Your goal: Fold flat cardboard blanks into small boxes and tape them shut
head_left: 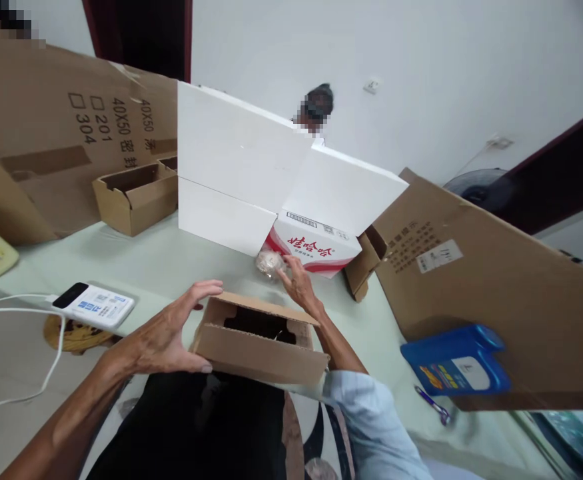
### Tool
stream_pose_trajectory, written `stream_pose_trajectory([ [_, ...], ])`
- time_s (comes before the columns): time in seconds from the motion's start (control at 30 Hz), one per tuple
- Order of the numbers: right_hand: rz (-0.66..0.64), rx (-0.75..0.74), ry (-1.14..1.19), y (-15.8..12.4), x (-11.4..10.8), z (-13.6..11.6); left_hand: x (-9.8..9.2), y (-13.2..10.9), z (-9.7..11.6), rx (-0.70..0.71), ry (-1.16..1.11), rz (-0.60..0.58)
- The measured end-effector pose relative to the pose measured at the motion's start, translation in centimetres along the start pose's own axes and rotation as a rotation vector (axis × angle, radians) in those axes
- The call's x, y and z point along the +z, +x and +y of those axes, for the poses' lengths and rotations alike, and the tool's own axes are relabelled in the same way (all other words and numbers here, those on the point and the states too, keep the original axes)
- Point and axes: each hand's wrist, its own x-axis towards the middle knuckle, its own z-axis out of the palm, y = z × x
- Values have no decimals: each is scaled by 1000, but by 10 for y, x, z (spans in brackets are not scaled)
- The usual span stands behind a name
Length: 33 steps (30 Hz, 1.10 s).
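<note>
An open, narrow brown cardboard box sits at the table's near edge, with a dark interior whose contents I cannot make out. My left hand spans the box's left end, thumb on the near side and fingers at the far corner. Beyond the box, my right hand reaches out over its right end. Its thumb and fingertips are at the right edge of a small bundle in crumpled clear plastic. This bundle rests on the table against a white-and-red printed carton.
White panels stand upright behind the bundle. Large cardboard sheets flank both sides. A brown open box and a cabled white device lie left. A blue bottle and pen lie right. Another person's head shows behind the panels.
</note>
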Motion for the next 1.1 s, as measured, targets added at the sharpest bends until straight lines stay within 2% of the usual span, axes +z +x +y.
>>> stream_pose_trajectory([
  [0.1,117,84,80,-31,-45,-32,1,-6,-6,24,-60,35],
  [0.2,218,146,129,-72,-89,-75,-2,-9,-7,24,-28,-14],
  [0.27,230,172,219,-99,-113,-105,-5,-8,-6,35,4,-57],
  [0.37,95,92,311,-127,-133,-142,-9,-3,-3,53,-8,-90],
  [0.43,-38,-6,294,-134,-139,-156,-12,1,1,27,-35,-96],
  [0.53,-255,-126,197,-128,-141,-165,-16,9,10,-29,-55,-120],
  [0.63,-460,-224,66,-114,-142,-170,-17,18,20,-10,-8,-177],
  [0.73,-521,-315,-77,-105,-141,-175,-16,23,23,-17,101,-232],
  [0.83,-449,-371,-129,-108,-140,-176,-16,24,20,-40,164,-249],
  [0.93,-281,-374,-28,-118,-142,-171,-19,22,11,-62,130,-266],
  [1.0,-136,-320,71,-126,-145,-164,-22,21,2,-60,75,-299],
  [1.1,96,-155,205,-139,-147,-150,-26,19,-12,-42,5,-312],
])
